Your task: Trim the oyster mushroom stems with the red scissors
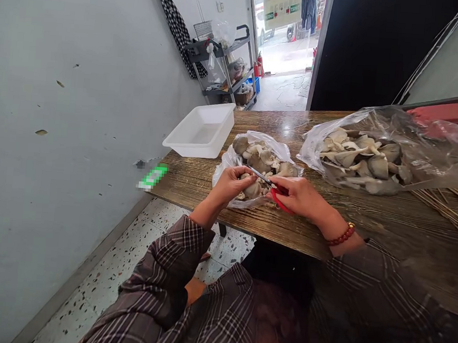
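Note:
In my right hand (300,198) is a pair of red-handled scissors (281,201), its blades pointing left toward my other hand. My left hand (232,185) is closed, thumb and fingers pinching a grey-capped oyster mushroom (250,189) partly hidden by the fingers. Both hands are above an opened clear plastic bag (253,202) spread on the table. Oyster mushrooms (261,161) and small pale pieces lie in it, some clustered beyond the scissor blades.
A white plastic tub (197,149) stands at the table's (288,124) back left. On the right lies a larger bag (432,156) of oyster mushrooms (378,165), with thin wooden skewers (444,209) nearby. Something red (448,112) lies behind it. A wall (75,154) borders the left side.

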